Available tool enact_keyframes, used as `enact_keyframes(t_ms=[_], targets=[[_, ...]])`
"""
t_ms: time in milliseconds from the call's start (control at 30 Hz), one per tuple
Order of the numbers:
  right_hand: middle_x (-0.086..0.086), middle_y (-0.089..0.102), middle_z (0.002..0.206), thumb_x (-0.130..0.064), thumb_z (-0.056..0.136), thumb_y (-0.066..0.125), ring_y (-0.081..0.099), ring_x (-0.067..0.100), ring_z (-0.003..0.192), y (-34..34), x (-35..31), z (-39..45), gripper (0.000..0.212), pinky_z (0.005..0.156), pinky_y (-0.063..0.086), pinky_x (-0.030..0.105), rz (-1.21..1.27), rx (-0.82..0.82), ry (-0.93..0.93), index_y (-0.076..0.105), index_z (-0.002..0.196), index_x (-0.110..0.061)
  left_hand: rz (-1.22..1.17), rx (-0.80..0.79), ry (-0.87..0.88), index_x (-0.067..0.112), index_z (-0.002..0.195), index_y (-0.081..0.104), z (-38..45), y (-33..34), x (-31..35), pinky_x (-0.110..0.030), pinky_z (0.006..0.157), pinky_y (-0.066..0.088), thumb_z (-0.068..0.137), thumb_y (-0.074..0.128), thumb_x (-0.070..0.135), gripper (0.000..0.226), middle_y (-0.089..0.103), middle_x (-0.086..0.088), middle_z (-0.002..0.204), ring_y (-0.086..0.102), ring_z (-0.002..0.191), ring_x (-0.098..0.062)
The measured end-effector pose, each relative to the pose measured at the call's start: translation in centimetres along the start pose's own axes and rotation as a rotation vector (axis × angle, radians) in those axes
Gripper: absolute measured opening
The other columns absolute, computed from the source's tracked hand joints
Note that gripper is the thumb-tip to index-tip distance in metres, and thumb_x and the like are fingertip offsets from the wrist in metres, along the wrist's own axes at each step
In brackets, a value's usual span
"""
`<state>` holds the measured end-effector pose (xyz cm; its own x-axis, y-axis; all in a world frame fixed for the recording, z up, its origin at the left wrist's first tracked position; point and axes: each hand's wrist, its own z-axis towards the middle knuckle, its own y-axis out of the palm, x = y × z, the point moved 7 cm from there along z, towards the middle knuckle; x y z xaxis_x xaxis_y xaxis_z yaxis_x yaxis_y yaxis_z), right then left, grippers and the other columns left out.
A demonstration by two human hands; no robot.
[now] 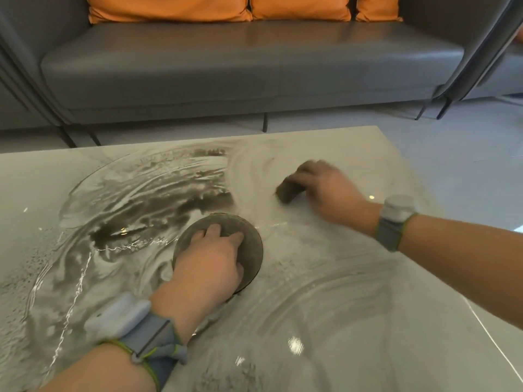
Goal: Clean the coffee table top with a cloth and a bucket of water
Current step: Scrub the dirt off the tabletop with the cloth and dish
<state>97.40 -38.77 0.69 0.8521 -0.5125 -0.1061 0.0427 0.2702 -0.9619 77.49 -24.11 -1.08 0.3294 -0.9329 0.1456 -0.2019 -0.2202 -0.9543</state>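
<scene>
I see the pale grey, glossy stone-look coffee table top (353, 321) filling the lower part of my view, streaked all over with curved wet smears and soapy swirls; the darkest pooled patches lie toward the left and centre.

My left hand (210, 261) rests on a dark grey, flat round disc (249, 239) that lies near the middle of the table. The fingers are spread fairly straight and press down on its top face, so the hand is open and flat against it, not wrapped round it. The palm covers the near half of the disc; only its far and right rim show.

My right hand (325, 188) is farther out and to the right, well apart from the disc. Its fingers curl over a small dark grey-brown wad of cloth (290, 190), holding it against the wet surface. The hand is blurred, and the cloth shows only at its left edge, under the fingertips.

Each wrist carries a light grey device on a grey strap with green edging (396, 219).

Beyond the table's far edge stands a long grey leather sofa (226, 69) with orange cushions (169, 8) along its back, on a pale floor (467, 142). I cannot see a bucket from here.
</scene>
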Motion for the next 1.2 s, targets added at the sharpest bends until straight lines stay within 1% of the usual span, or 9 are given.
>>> enact_keyframes(t_ms=[67, 167, 233, 300, 500, 733, 967, 1067, 1200], targets=[[0.005, 0.06, 0.114, -0.009, 0.081, 0.05, 0.057, 0.034, 0.1, -1.7, 5.8, 1.2, 0.049, 0.089, 0.046, 0.045, -0.143, 0.069, 0.239, 0.066, 0.121, -0.032, 0.0, 0.004, 0.0, 0.038, 0.136, 0.046, 0.1, -0.1, 0.0, -0.041, 0.094, 0.051, 0.086, 0.052, 0.038, 0.051, 0.043, -0.002, 0.131, 0.045, 0.12, -0.029], [0.002, 0.058, 0.121, -0.013, 0.086, 0.049, 0.05, 0.032, 0.113, -2.5, 12.8, 1.2, 0.05, 0.102, 0.036, 0.047, -0.33, -0.097, 0.628, 0.062, 0.126, -0.041, 0.015, 0.007, 0.008, 0.038, 0.139, 0.044, 0.0, -0.1, -0.1, -0.04, 0.094, 0.05, 0.087, 0.051, 0.039, 0.052, 0.043, -0.002, 0.132, 0.044, 0.121, -0.028], [0.007, 0.056, 0.125, -0.013, 0.09, 0.048, 0.048, 0.034, 0.119, -2.0, 14.8, 0.1, 0.049, 0.105, 0.037, 0.046, -0.323, -0.205, 0.822, 0.057, 0.134, -0.034, 0.029, 0.002, 0.011, 0.038, 0.14, 0.043, -0.1, 0.0, -0.2, -0.038, 0.094, 0.049, 0.088, 0.051, 0.039, 0.053, 0.042, -0.001, 0.133, 0.043, 0.122, -0.028], [0.011, 0.052, 0.125, -0.014, 0.092, 0.049, 0.047, 0.037, 0.119, -1.0, 15.0, -0.4, 0.047, 0.103, 0.041, 0.047, -0.276, -0.219, 0.873, 0.055, 0.136, -0.028, 0.038, 0.004, 0.019, 0.038, 0.141, 0.042, -0.2, -0.1, -0.2, -0.038, 0.096, 0.048, 0.089, 0.051, 0.039, 0.053, 0.042, -0.002, 0.135, 0.042, 0.123, -0.028], [0.007, 0.05, 0.121, -0.017, 0.091, 0.048, 0.048, 0.033, 0.112, 0.4, 11.1, -0.4, 0.041, 0.095, 0.045, 0.044, -0.259, -0.195, 0.665, 0.061, 0.127, -0.03, 0.043, -0.02, 0.018, 0.039, 0.143, 0.041, 0.1, 0.3, -0.7, -0.042, 0.099, 0.048, 0.088, 0.05, 0.04, 0.056, 0.042, -0.004, 0.138, 0.044, 0.123, -0.03], [0.007, 0.06, 0.114, -0.015, 0.082, 0.051, 0.055, 0.036, 0.099, 0.1, 1.3, -6.4, 0.042, 0.078, 0.049, 0.04, -0.17, -0.058, 0.325, 0.065, 0.122, -0.022, -0.014, -0.104, -0.006, 0.04, 0.146, 0.038, 1.1, 0.7, -0.7, -0.049, 0.103, 0.045, 0.084, 0.049, 0.041, 0.063, 0.039, -0.007, 0.14, 0.041, 0.129, -0.035], [0.004, 0.062, 0.109, -0.019, 0.079, 0.047, 0.058, 0.03, 0.091, -1.3, -7.2, -13.1, 0.048, 0.069, 0.053, 0.039, -0.063, -0.127, 0.038, 0.062, 0.124, -0.022, -0.028, -0.101, -0.008, 0.039, 0.146, 0.039, 1.1, 0.9, -0.6, -0.049, 0.105, 0.043, 0.085, 0.042, 0.037, 0.061, 0.042, -0.007, 0.141, 0.043, 0.129, -0.036], [0.003, 0.062, 0.11, -0.018, 0.082, 0.045, 0.058, 0.028, 0.093, -1.9, -7.3, -13.0, 0.047, 0.073, 0.052, 0.037, 0.049, -0.173, -0.027, 0.064, 0.125, -0.024, -0.018, -0.095, -0.006, 0.039, 0.145, 0.041, 1.1, 0.9, -0.6, -0.048, 0.102, 0.045, 0.083, 0.041, 0.038, 0.062, 0.045, -0.006, 0.135, 0.046, 0.125, -0.035], [0.009, 0.062, 0.107, -0.024, 0.08, 0.041, 0.058, 0.033, 0.088, -3.6, -1.7, -8.6, 0.048, 0.07, 0.051, 0.04, -0.107, -0.007, 0.011, 0.066, 0.12, -0.02, -0.014, -0.092, -0.017, 0.038, 0.147, 0.039, 1.3, 1.1, -0.6, -0.047, 0.105, 0.043, 0.085, 0.043, 0.038, 0.062, 0.042, -0.007, 0.14, 0.043, 0.13, -0.034]])
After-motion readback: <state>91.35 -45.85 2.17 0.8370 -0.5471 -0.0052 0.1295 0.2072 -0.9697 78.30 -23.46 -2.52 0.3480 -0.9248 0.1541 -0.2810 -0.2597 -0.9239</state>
